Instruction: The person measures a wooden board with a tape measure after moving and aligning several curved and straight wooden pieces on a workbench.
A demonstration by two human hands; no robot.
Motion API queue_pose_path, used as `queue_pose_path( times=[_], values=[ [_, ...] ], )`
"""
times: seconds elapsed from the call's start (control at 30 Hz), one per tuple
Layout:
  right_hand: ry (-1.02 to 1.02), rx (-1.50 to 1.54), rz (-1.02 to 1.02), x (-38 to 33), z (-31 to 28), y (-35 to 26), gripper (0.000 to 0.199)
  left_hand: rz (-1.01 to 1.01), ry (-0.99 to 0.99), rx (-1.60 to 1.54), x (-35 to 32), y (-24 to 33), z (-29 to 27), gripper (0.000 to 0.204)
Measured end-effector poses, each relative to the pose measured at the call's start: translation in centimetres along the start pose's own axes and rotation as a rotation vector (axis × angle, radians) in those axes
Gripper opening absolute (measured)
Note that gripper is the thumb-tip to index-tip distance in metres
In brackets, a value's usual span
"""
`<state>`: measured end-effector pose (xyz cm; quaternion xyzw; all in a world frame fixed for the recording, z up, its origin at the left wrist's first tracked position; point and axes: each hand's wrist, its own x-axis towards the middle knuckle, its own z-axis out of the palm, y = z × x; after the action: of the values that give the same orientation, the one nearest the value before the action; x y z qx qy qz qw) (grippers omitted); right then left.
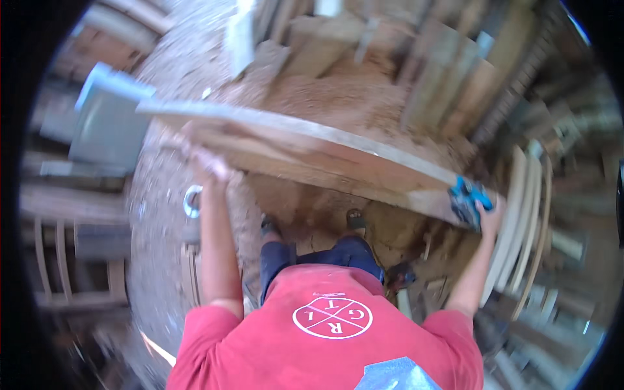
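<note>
A long wooden plank (312,153) stretches across in front of me, slanting down from the far left to the near right. Close to its left end, my left hand (211,162) is closed on the near edge, its fingers blurred by motion. At the right end, my right hand (492,214) is closed round a blue and dark hand-held power tool (469,203). That tool lies against the plank's face; blur hides its exact kind. Whether my right fingers also touch the wood, I cannot tell.
Curved wooden strips (520,221) stand close by my right arm. Boards (448,78) lean at the far right over brownish, dusty ground (338,97). To the left are a grey panel (110,127), a white ring (192,201) on the floor and slatted wooden frames (62,260).
</note>
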<state>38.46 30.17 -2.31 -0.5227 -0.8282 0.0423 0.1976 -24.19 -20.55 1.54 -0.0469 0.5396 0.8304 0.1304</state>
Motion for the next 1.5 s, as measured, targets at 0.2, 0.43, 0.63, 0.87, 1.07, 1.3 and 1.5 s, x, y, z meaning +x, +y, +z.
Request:
queue_pose_path(
  times=[0.2,0.43,0.63,0.87,1.07,1.3,1.5],
  values=[
    [-0.653,0.393,-0.01,4.5,0.2,2.5,0.054,-0.122,0.448,0.253,-4.0,-1.4,11.7,0.133],
    [-0.97,0.532,0.16,6.4,1.7,5.3,0.022,-0.155,0.399,0.214,-1.6,-5.8,13.4,0.071],
    [-0.935,0.579,0.2,10.0,-6.5,-5.7,0.02,-0.161,0.524,0.184,-3.0,-3.7,11.8,0.035],
    [-1.035,0.602,-0.178,13.0,-12.8,-20.4,0.021,-0.097,0.223,0.163,-9.9,7.2,-6.2,0.052],
    [-1.075,0.552,-0.583,9.6,-9.1,-32.6,0.033,-0.027,0.77,0.588,-21.2,4.4,-17.6,0.032],
    [-1.037,0.612,-0.893,6.6,-6.5,-39.5,0.051,-0.294,0.896,0.755,-40.4,-12.5,-19.7,0.07],
    [-1.052,0.524,-0.858,6.0,-5.5,-42.4,0.047,-0.763,0.914,0.524,-53.9,-26.3,-14.8,0.086]
  ],
)
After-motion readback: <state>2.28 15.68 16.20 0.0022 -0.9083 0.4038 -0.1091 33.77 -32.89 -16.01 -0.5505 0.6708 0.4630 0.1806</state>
